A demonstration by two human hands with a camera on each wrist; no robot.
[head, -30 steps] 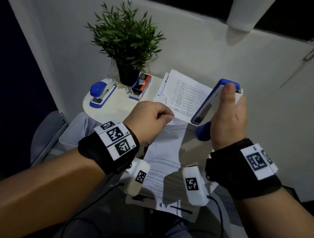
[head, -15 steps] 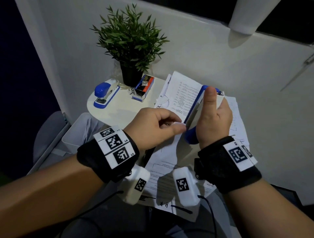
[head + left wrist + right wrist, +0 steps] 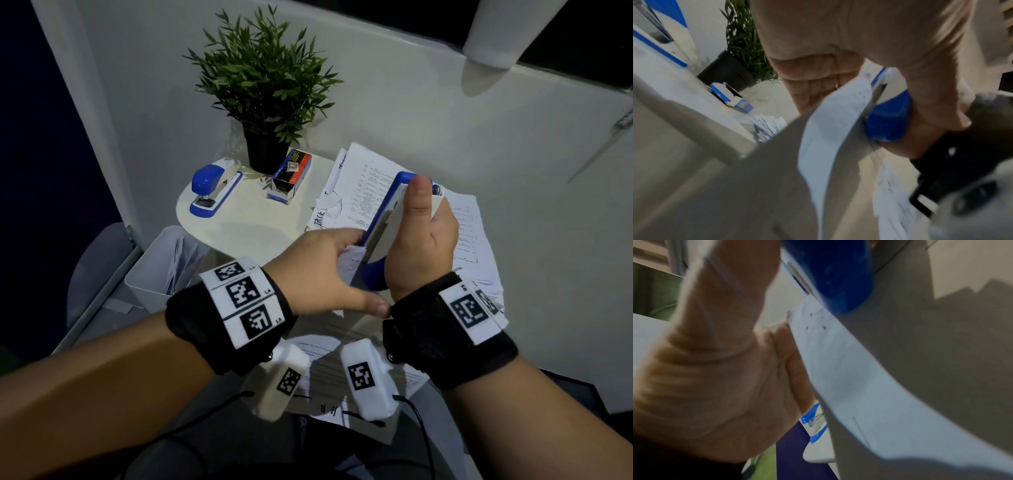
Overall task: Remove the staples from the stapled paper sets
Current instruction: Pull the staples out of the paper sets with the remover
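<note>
Two hands meet over the round side table (image 3: 239, 229). Paper set (image 3: 346, 260) droops twd the lap, top corner pinched in left hand (image 3: 318, 270). Right hand (image 3: 418, 246) is wrapped round a blue-white stapler (image 3: 383, 226), long axis upright, lower end right at that corner. Left-wrist cam shows metal tip touching sheet edge; head cam doesn't. Staple itself: can't see.

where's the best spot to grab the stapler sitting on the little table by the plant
Probably across its middle, from above. The idle stapler lies flat on the round table, its long body running toward the plant, with bare tabletop along both long sides for thumb and fingers. The domed blue head looks rounded and likelier to slip. Both hands are busy; the left hand is nearer.
</note>
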